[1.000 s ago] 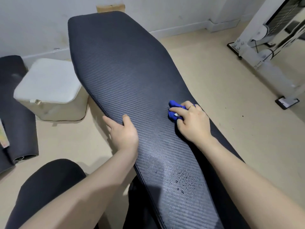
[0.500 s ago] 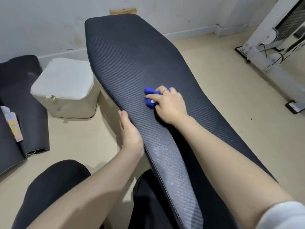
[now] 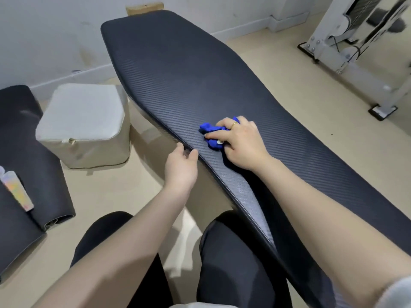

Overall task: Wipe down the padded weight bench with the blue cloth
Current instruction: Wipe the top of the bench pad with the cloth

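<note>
The padded weight bench (image 3: 178,70) is a long black ribbed pad running from the far wall toward the lower right. My right hand (image 3: 241,144) presses a crumpled blue cloth (image 3: 211,135) onto the pad near its left edge, fingers closed over it, a ring on one finger. My left hand (image 3: 181,167) rests at the bench's left edge just below the cloth, fingers curled against the rim with nothing else in it. The nearer narrow stretch of the pad looks damp and shiny.
A beige padded cube (image 3: 84,125) stands on the floor left of the bench. Rolled black mats (image 3: 26,152) lie at the far left with a small tube (image 3: 16,190) on them. A white machine frame (image 3: 360,52) stands at the upper right. My knees in black trousers (image 3: 233,258) are below.
My right hand has slid the blue cloth across the pad toward its left edge. My left hand has shifted from flat on the pad to its left rim. The view has panned right.
</note>
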`<state>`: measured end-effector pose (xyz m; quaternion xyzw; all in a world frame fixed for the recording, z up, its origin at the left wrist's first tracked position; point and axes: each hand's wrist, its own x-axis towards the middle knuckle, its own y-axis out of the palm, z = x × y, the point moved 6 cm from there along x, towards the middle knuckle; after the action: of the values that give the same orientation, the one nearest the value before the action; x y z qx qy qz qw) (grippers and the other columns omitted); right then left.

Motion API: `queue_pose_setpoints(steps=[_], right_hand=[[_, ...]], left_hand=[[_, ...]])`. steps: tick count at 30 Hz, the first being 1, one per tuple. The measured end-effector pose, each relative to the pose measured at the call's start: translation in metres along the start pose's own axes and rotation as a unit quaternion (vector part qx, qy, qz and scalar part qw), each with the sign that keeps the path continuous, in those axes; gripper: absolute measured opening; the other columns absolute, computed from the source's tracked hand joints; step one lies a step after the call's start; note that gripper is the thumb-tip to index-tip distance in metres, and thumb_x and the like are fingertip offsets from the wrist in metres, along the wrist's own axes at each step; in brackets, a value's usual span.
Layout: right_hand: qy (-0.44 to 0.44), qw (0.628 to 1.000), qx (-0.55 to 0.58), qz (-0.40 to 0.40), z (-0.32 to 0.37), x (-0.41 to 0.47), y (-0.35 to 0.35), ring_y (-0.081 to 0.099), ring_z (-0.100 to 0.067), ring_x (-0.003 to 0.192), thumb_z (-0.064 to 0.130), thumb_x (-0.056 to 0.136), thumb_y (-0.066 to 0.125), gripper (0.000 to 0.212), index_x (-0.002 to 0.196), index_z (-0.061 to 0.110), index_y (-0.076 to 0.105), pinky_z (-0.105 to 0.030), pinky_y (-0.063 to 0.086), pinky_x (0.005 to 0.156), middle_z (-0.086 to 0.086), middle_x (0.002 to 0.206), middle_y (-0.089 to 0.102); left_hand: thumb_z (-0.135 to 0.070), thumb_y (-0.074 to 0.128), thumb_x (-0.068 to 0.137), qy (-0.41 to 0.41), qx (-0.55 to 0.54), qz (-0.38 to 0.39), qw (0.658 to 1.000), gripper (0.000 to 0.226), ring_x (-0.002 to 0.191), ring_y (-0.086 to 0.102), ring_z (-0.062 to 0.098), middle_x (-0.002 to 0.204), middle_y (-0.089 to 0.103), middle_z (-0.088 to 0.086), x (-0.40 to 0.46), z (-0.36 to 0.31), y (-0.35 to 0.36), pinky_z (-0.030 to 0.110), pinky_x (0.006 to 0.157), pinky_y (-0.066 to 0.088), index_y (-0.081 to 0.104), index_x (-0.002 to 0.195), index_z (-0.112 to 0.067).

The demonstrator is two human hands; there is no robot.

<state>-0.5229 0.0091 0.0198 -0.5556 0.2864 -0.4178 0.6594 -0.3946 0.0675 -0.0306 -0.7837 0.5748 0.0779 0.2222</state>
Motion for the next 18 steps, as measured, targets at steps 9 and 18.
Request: queue_pose_setpoints(steps=[9,18], right_hand=[[0.0,0.998,0.05,0.032,0.02,-0.046,0.001,0.035,-0.02,0.069,0.009,0.06,0.031,0.05,0.086,0.028,0.07,-0.039,0.042,0.067,0.004,0.092,0.065],[0.03,0.999,0.025,0.037,0.029,-0.091,-0.007,0.03,-0.014,0.071,0.015,0.061,0.026,0.044,0.078,0.026,0.065,-0.025,0.022,0.06,0.009,0.081,0.059]], left_hand=[[-0.023,0.036,0.1,-0.048,0.066,0.135,0.987,0.063,0.144,0.023,0.019,0.161,0.003,-0.002,-0.006,-0.008,-0.004,0.032,0.113,0.022,0.001,0.153,-0.017],[-0.022,0.035,0.101,-0.057,0.025,0.08,0.995,0.063,0.147,0.014,0.019,0.161,0.002,0.006,-0.01,-0.009,0.012,0.031,0.117,0.012,-0.001,0.151,-0.008]])
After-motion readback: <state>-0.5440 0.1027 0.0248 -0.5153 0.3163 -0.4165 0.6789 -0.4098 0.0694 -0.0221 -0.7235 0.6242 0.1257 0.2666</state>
